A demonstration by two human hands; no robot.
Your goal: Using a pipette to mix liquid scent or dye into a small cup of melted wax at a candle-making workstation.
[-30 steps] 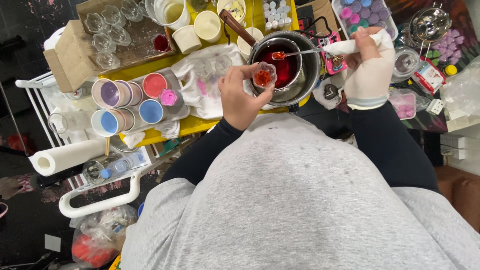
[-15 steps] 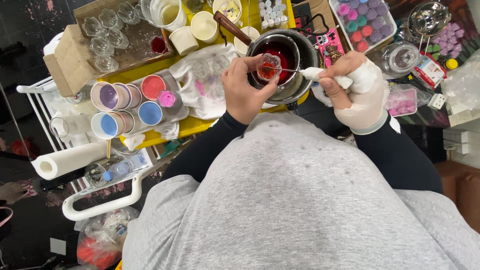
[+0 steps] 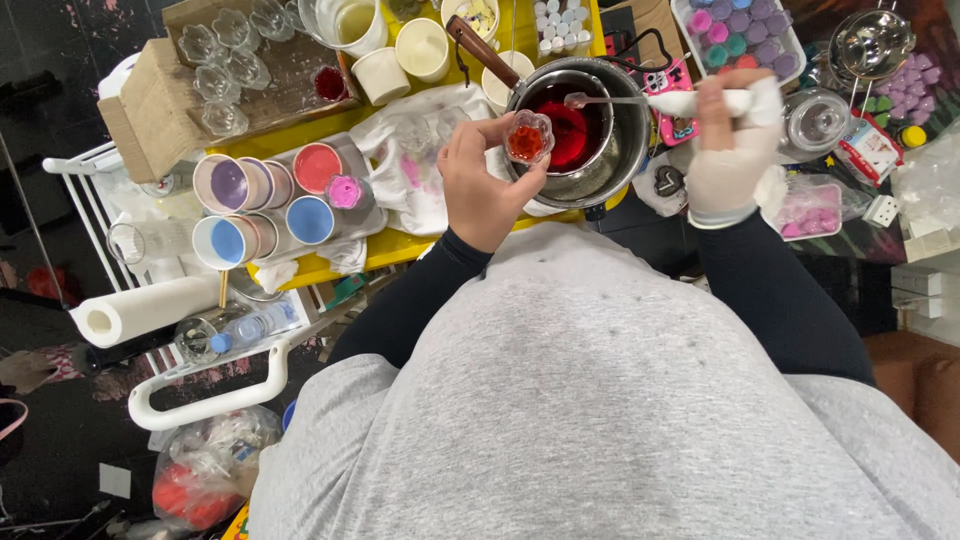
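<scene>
1. The left hand (image 3: 482,185) grips a small fluted glass cup (image 3: 527,137) of red liquid, fingers closed around its sides, holding it at the near rim of the steel pot (image 3: 625,150).
2. The right hand (image 3: 730,150), in a white glove, is closed on the white handle of a spoon (image 3: 640,100); the spoon's bowl reaches over the dark red liquid (image 3: 575,125) in the pot.
3. The cup sits just beside the spoon's bowl, well left of the right hand.
4. Left of the pot, tins of coloured wax (image 3: 265,200) stand on the yellow table (image 3: 400,250).

Cups (image 3: 262,200) crowd the left; the pot (image 3: 585,125) blocks the middle.
</scene>
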